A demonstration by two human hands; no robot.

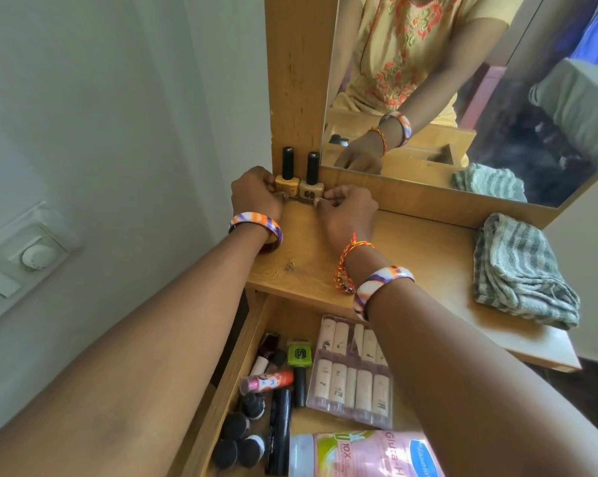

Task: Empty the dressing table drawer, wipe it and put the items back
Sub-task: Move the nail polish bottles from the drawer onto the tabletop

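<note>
My left hand (256,191) pinches the yellow polish bottle (287,182) at the tabletop's back-left corner | right hand (345,211) pinches the beige bottle (310,187) touching it | risk: upright bottles toppling on release | drawer (252,342) still full.

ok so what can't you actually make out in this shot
Head view only:
- Drawer contents: the right arm covers the right side; the bottom edge cuts off the front.
- Pink bottle: cut by the bottom edge, label partly readable.
- Tube pack: print too small to read.
- Polish bottles: the left hand and right hand hide their bases, so the grip on each is unclear.
- Towel: its folds hide anything beneath.
</note>
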